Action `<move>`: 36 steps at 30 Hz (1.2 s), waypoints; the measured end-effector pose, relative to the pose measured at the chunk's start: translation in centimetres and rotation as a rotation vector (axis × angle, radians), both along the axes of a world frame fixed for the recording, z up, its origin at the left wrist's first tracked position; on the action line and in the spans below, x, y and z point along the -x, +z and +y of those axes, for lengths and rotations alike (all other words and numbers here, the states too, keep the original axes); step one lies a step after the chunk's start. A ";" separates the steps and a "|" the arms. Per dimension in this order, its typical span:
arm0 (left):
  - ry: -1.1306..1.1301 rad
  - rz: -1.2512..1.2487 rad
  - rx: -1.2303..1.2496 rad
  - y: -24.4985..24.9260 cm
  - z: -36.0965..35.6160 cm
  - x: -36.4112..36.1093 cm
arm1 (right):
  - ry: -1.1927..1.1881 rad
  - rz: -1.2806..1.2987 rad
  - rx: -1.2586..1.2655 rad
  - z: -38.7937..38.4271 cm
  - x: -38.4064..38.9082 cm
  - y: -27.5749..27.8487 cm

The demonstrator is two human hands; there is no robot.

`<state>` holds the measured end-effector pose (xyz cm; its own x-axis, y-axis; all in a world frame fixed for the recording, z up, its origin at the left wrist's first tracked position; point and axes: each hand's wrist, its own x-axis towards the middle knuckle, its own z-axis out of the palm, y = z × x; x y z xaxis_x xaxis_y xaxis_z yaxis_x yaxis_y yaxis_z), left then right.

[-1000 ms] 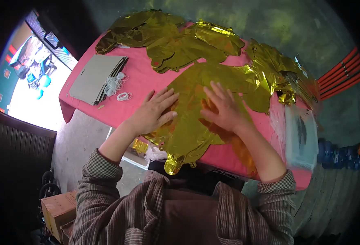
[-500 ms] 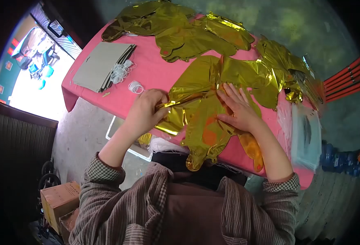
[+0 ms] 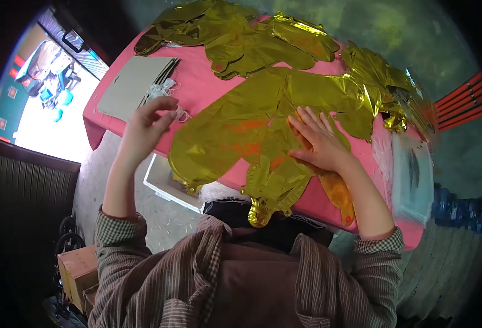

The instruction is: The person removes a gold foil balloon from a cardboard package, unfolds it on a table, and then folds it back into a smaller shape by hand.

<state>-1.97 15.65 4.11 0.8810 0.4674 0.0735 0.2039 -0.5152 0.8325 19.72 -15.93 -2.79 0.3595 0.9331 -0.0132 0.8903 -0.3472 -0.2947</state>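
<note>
A flat gold foil balloon (image 3: 213, 136) with orange patches lies spread across the pink-covered table in front of me. My right hand (image 3: 320, 139) rests flat on it, fingers spread. Off the balloon's left edge, my left hand (image 3: 152, 123) is raised with its fingers loosely bent and apart, holding nothing. Behind those fingers, coils of white string (image 3: 161, 90) are partly hidden. The balloon's narrow tip (image 3: 259, 214) hangs over the near table edge.
More gold foil balloons (image 3: 284, 46) lie along the far side. A stack of grey cardboard sheets (image 3: 134, 87) sits at the left, see-through plastic bags (image 3: 412, 175) at the right. A white bin (image 3: 172, 188) stands below the table edge, and a cardboard box (image 3: 80, 268) is on the lower left.
My left hand has let go of the foil and moved left and up. The balloon's left part, gathered before, now lies spread out flat. My right hand has stayed in place.
</note>
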 end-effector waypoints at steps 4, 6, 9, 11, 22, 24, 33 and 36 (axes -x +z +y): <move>-0.140 -0.093 -0.733 -2.8 -0.4 -0.7 | -0.010 0.086 -0.028 0.0 0.1 0.4; -0.141 -0.086 -0.760 -4.6 0.5 -1.5 | -0.035 0.082 0.006 0.0 0.3 0.8; -0.042 0.015 -1.052 -5.7 2.2 -2.2 | -0.059 0.009 0.092 0.3 1.0 1.8; 0.007 -0.014 -1.106 -5.3 3.1 -2.9 | -0.058 -0.002 0.067 0.4 1.0 1.3; -0.538 -0.105 -0.690 -4.8 -6.0 -2.8 | -0.055 -0.003 0.029 -0.2 0.9 0.7; -0.539 -0.034 -0.670 -5.0 -6.0 -2.5 | -0.029 -0.049 0.041 0.0 1.4 1.0; -0.549 -0.004 -0.651 -4.5 -5.4 -1.9 | 0.016 -0.087 0.010 1.2 2.1 0.8; -0.550 -0.018 -0.667 -4.7 -5.3 -1.9 | 0.020 -0.073 0.001 1.8 2.0 0.4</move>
